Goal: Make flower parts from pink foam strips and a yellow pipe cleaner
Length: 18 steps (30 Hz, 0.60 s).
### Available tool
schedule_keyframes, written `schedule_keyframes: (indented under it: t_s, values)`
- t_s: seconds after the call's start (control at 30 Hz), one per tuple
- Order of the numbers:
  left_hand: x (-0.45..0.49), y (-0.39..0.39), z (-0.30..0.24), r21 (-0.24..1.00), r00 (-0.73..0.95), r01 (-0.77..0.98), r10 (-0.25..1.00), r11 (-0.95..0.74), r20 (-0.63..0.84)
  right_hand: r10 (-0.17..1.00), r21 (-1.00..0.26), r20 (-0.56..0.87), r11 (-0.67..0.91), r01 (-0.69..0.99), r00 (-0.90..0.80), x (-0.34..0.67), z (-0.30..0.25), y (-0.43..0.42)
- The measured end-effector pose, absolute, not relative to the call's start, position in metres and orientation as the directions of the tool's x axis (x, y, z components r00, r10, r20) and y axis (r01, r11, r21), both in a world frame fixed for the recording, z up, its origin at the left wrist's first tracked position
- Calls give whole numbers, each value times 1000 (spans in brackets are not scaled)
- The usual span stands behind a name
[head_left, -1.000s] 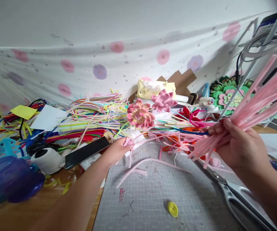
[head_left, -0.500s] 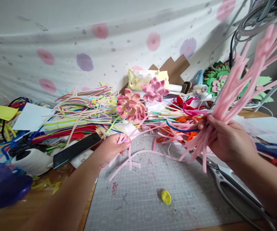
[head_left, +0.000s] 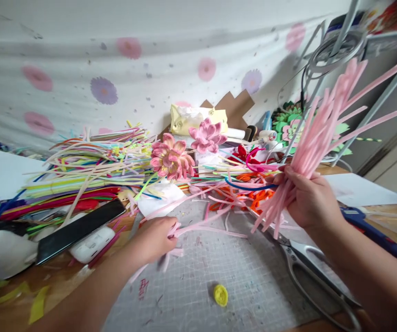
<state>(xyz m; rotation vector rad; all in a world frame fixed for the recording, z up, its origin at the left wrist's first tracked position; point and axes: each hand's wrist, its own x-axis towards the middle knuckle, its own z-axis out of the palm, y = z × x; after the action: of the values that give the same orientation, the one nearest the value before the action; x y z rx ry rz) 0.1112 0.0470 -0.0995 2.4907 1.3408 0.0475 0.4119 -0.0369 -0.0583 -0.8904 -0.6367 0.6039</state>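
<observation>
My right hand (head_left: 309, 200) is closed round a thick bundle of pink pipe cleaners (head_left: 323, 129), held up and fanning out to the upper right. My left hand (head_left: 155, 240) is closed on a few short pink pipe cleaner pieces (head_left: 174, 251) low over the grey cutting mat (head_left: 201, 281). A long loose pink pipe cleaner (head_left: 212, 228) lies on the mat beside that hand. A small yellow coiled piece (head_left: 220, 295) rests near the mat's front edge.
A heap of coloured pipe cleaners (head_left: 91, 170) fills the back left. Two pink flowers (head_left: 169, 159) (head_left: 207, 136) stand behind the mat. Large scissors (head_left: 309, 272) lie at the right, a black phone (head_left: 81, 228) at the left, a blue glue gun (head_left: 371, 228) far right.
My left hand has drawn back toward me over the mat with the short pink pieces. My right hand has tilted the pink bundle more upright. The view has shifted right.
</observation>
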Motion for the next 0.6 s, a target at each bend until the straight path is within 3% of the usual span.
schedule_keyframes:
  t_s: [0.2,0.43,0.6]
  values:
    - [107,54,-98,99,602,797,797,-596,-51,655,-852,269,503,-142,706,422,-51,-40]
    - [89,73,-91,88,510,855,859,-511,31,649,-859,300,502,-97,699,426,-48,-43]
    - [86,82,-93,115,482,866,874,-487,65,476,-728,484,685,36,735,437,-33,-54]
